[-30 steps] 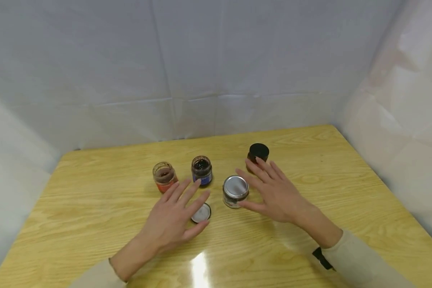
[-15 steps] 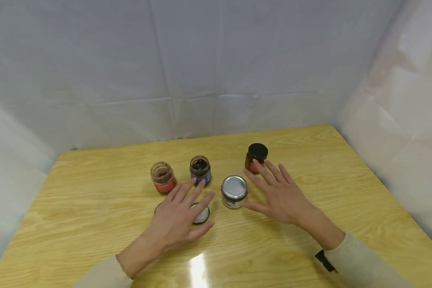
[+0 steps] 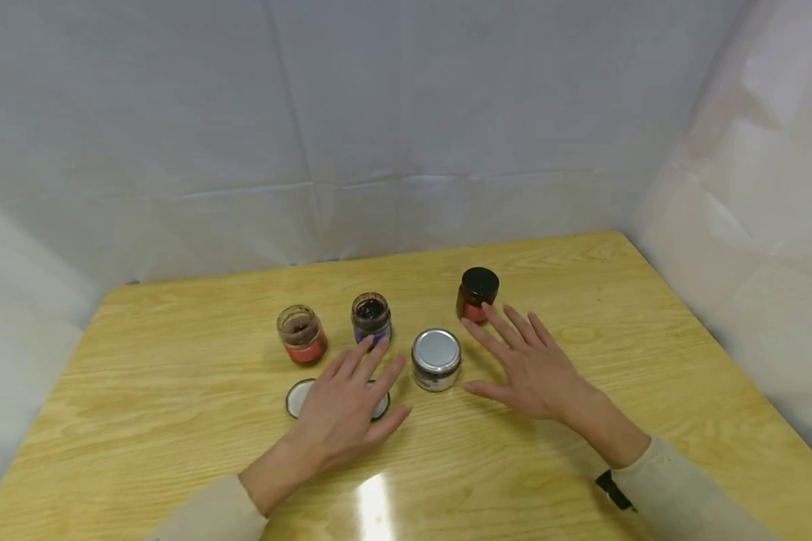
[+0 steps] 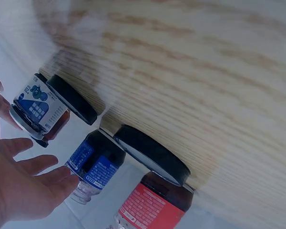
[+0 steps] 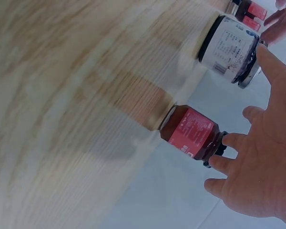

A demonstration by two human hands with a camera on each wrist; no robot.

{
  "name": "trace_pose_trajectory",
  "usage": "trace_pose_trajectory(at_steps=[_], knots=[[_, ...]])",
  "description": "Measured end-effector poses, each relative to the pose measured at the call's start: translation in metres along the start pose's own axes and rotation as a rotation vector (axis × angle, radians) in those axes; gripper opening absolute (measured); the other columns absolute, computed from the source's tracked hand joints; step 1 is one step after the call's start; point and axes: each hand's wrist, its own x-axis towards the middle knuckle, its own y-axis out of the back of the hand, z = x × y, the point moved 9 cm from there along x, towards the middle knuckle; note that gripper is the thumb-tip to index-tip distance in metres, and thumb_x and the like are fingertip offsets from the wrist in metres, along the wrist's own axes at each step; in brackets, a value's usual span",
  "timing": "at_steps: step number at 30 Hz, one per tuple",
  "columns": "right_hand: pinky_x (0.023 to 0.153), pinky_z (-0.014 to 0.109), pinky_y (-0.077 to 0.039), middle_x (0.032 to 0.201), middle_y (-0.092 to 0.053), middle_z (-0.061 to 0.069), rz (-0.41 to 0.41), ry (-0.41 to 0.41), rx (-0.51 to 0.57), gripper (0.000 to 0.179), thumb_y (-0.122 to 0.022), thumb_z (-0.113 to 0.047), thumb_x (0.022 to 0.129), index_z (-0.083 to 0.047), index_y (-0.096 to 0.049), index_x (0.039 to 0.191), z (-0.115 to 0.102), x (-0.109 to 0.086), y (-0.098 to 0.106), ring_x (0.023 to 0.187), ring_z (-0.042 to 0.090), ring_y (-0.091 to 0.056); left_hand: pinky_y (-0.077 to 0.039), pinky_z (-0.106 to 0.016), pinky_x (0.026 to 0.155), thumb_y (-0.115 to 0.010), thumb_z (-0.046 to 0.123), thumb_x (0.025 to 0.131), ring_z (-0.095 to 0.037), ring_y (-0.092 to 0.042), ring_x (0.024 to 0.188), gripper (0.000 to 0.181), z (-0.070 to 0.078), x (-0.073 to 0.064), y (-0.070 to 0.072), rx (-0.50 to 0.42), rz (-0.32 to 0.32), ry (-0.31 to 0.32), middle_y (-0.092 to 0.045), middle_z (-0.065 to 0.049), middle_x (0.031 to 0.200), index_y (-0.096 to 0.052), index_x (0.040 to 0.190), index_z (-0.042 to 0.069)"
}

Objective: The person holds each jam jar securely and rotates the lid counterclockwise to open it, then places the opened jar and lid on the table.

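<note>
The left hand [image 3: 343, 409] is hovering palm down over the near part of the table [image 3: 176, 458], its fingers spread wide and pointing far, and it is holding nothing. It is partly hiding two upturned lids, the left lid [image 3: 298, 396] and the right lid [image 3: 382, 406]. The right hand [image 3: 531, 372] is hovering to the right, fingers fanned wide, likewise gripping nothing. Between the hands the silver-lidded jar [image 3: 436, 359] is standing upright, the right thumb reaching just beside it. Beyond the left fingertips the uncapped blue-labelled jar [image 3: 371, 317] is standing, with the uncapped red-labelled jar [image 3: 302, 340] farther left. Beyond the right fingers the black-lidded jar [image 3: 478, 289] is standing. A pale sheet [image 3: 352, 113] is hanging behind the table's far edge.
</note>
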Motion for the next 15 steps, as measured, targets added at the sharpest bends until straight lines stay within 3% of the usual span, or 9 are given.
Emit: trace_pose_trajectory(at_steps=[10,15], knots=[[0.110,0.057,-0.014,0.156,-0.021,0.012,0.011,-0.010,-0.010,0.083,-0.053,-0.065,0.086,-0.024,-0.026,0.152,0.0031,-0.0039,-0.0018,0.139,0.039,-0.020,-0.043,-0.049,0.095,-0.051,0.057,0.091,-0.035,-0.044,0.126,0.063,-0.0002,0.0068,-0.0099,-0.019,-0.047,0.084,-0.047,-0.017,0.140,-0.052,0.137,0.014],[0.109,0.058,-0.015,0.155,-0.021,0.013,0.014,-0.016,-0.020,0.082,-0.054,-0.064,0.086,-0.022,-0.028,0.152,0.0042,-0.0064,-0.0034,0.138,0.039,-0.022,-0.046,-0.048,0.090,-0.052,0.054,0.091,-0.034,-0.050,0.119,0.064,0.0019,0.0108,-0.0103,-0.084,-0.061,0.132,-0.050,-0.017,0.136,-0.049,0.139,0.012]])
